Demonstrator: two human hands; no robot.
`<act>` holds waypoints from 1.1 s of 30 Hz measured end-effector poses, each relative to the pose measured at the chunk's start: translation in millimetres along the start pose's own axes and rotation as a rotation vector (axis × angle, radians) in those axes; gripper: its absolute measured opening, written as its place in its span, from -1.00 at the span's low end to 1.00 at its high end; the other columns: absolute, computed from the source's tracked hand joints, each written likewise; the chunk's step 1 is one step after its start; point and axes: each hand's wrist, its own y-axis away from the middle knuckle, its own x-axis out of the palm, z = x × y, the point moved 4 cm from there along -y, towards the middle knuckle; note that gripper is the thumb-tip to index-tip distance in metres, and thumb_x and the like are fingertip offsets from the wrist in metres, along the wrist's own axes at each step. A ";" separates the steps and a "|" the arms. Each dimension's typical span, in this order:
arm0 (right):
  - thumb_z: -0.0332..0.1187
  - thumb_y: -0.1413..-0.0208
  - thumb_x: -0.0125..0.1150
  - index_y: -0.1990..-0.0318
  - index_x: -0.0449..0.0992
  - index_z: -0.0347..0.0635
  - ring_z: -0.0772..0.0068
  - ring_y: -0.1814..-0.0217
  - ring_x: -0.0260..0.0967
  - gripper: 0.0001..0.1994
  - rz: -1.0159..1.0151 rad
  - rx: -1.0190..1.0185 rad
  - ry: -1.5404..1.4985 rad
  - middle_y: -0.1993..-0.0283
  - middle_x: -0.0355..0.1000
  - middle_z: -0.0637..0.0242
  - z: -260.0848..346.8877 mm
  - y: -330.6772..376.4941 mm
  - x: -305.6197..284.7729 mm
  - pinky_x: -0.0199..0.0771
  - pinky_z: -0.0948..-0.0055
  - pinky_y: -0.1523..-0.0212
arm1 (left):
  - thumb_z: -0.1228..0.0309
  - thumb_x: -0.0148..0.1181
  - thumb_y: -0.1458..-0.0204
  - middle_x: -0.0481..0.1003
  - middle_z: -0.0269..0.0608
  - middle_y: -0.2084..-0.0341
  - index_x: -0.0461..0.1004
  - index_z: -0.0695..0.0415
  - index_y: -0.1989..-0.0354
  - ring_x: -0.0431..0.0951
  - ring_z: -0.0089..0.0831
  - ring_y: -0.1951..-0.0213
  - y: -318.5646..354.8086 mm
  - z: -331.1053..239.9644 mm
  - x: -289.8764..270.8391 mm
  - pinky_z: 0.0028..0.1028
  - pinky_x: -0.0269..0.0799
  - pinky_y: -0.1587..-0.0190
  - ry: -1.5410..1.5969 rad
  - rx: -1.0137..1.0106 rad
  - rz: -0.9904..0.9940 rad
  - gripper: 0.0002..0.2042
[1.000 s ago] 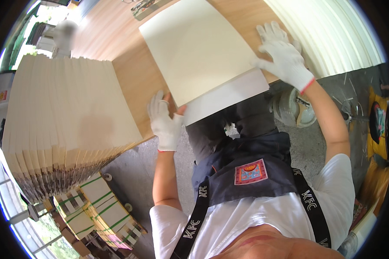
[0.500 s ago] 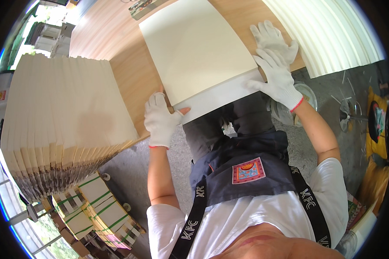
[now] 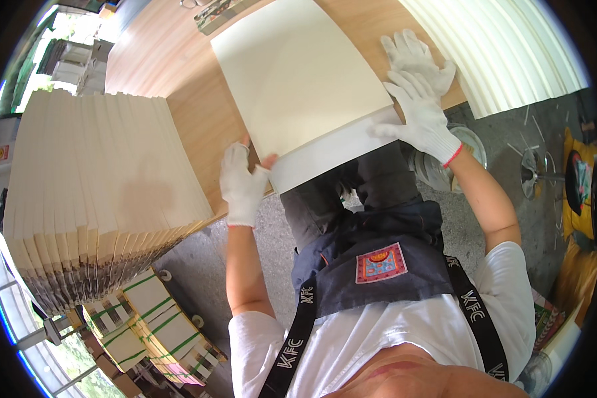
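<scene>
- 6 o'clock, nearest (clock centred on the work, 12 pointing away from the wearer): dark fabric apron [image 3: 411, 229].
- 7 o'clock: left hand [image 3: 243, 186], white knit glove, two bare fingertips showing. Thumb spread from fingers beside the near-left corner; nothing seen gripped. Contact: cannot tell.
- 8 o'clock: cream pile of many thin upright-looking layers [image 3: 113, 159].
- 5 to 6 o'clock: smooth white paper-like strip [image 3: 331, 156], showing from under the cream layer. Separate sheet or flap: cannot tell.
- 4 o'clock: right hand [image 3: 418, 123], white knit glove, red-edged cuff. Fingers extended, thumb out over the white strip; no grip seen.
- Centre: flat cream rectangular sheet [image 3: 302, 79] on the pale wood-grain table [image 3: 202, 126]. Step, judged: steadying or squaring the layers. Next move probably calls for even control at both near corners, lest they skew.
- 3 o'clock: loose white knit glove [image 3: 414, 56], just beyond right fingers, apparently empty.
- 3 o'clock, farther out: white ridged pile [image 3: 504, 53].
- 10 o'clock, farthest: small patterned oblong box [image 3: 222, 14].
</scene>
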 end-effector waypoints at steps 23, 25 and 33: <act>0.35 -0.04 0.09 -0.25 0.39 -0.26 0.17 -0.49 0.05 -0.14 -0.081 -0.102 0.088 -0.40 0.22 0.11 -3.7 -4.6 8.1 -0.10 0.07 -0.48 | 0.20 0.50 0.18 0.35 -0.12 -0.22 0.50 0.21 -0.08 0.33 -0.04 -0.20 22.0 -21.3 3.6 -0.22 0.35 -0.20 -0.126 -0.076 0.022 -0.38; 0.36 -0.04 0.08 -0.25 0.38 -0.27 0.16 -0.49 0.05 -0.12 -0.088 -0.121 0.098 -0.40 0.21 0.09 -4.4 -4.1 7.5 -0.09 0.06 -0.48 | 0.20 0.50 0.18 0.35 -0.11 -0.22 0.50 0.20 -0.08 0.32 -0.03 -0.20 21.3 -21.3 4.0 -0.21 0.35 -0.19 -0.141 -0.074 0.033 -0.38; 0.26 -0.01 0.21 -0.29 0.31 -0.31 0.06 -0.50 0.04 -0.13 -0.054 -0.117 0.088 -0.41 0.21 0.08 -0.3 -4.8 4.4 -0.06 0.04 -0.46 | 0.13 0.51 0.22 0.36 -0.09 -0.20 0.52 0.27 0.01 0.34 -0.03 -0.17 21.5 -19.5 6.3 -0.21 0.34 -0.18 -0.134 -0.050 0.000 -0.38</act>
